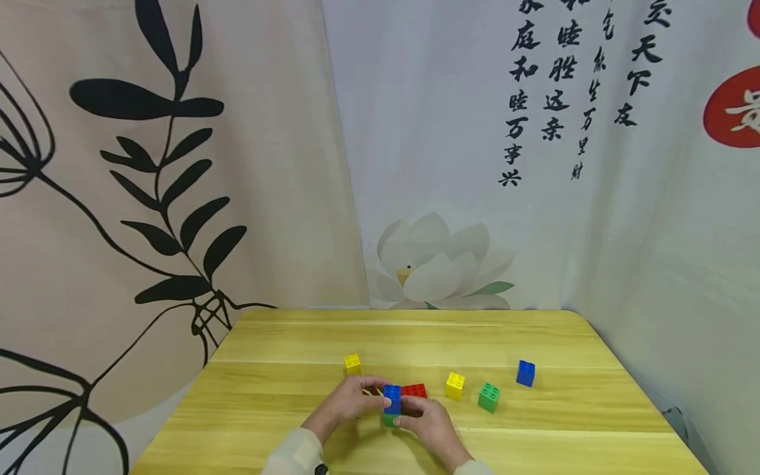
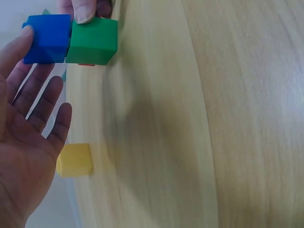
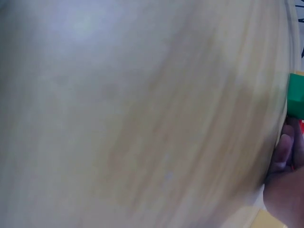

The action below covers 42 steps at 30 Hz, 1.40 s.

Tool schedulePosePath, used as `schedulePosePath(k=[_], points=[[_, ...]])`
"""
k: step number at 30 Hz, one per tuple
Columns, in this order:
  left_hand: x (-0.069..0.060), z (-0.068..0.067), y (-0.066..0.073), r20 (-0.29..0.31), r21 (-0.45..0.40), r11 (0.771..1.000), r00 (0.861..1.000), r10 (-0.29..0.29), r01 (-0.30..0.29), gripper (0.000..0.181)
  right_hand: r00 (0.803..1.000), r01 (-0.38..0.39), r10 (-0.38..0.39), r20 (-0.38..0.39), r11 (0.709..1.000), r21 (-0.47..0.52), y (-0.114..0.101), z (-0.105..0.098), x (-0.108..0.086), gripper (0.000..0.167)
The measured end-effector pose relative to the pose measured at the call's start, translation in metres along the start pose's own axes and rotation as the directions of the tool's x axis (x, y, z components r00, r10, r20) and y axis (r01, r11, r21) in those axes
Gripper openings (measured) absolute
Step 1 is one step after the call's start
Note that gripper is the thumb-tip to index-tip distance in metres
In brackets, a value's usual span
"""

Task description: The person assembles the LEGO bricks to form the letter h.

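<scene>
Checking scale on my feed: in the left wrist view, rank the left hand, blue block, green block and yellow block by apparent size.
1. Left hand
2. Green block and blue block: too alike to rank
3. Yellow block

Your left hand [image 1: 354, 398] pinches a blue block [image 1: 392, 396], your right hand [image 1: 432, 427] the green block [image 1: 389, 420] below it. Beyond are a red block [image 1: 415, 390] and a yellow block [image 1: 353, 365]; rightward, a second yellow block [image 1: 455, 386], second green block [image 1: 489, 398] and second blue block [image 1: 525, 373].

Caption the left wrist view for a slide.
Left hand holds a blue block beside a green block gripped by the right hand, with a yellow block on the table.
</scene>
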<state>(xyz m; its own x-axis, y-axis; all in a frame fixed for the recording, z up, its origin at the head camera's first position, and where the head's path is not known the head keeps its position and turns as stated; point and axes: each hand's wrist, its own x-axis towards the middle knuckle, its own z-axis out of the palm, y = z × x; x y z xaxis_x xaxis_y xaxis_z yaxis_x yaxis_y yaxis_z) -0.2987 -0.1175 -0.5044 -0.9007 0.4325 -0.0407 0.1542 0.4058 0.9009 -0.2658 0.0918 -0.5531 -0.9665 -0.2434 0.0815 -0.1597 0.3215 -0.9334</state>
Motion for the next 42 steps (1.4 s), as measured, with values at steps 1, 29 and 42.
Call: schedulePosePath(k=[1, 29, 42], points=[[0.0, -0.001, 0.001, 0.004, 0.008, 1.0, 1.0, 0.01, -0.01, 0.029, 1.0, 0.001, -0.001, -0.002, 1.0, -0.002, 0.0, 0.0, 0.0, 0.038], [-0.007, 0.005, -0.005, -0.044, 0.042, 0.998, 0.998, 0.04, -0.038, 0.031, 1.0, 0.009, -0.01, -0.029, 1.0, -0.022, -0.005, 0.003, -0.002, 0.034], [-0.007, -0.008, -0.005, -0.044, 0.098, 0.994, 0.998, 0.053, -0.049, 0.031, 0.999, -0.019, 0.018, -0.048, 1.0, -0.02, -0.007, 0.001, -0.003, 0.041]])
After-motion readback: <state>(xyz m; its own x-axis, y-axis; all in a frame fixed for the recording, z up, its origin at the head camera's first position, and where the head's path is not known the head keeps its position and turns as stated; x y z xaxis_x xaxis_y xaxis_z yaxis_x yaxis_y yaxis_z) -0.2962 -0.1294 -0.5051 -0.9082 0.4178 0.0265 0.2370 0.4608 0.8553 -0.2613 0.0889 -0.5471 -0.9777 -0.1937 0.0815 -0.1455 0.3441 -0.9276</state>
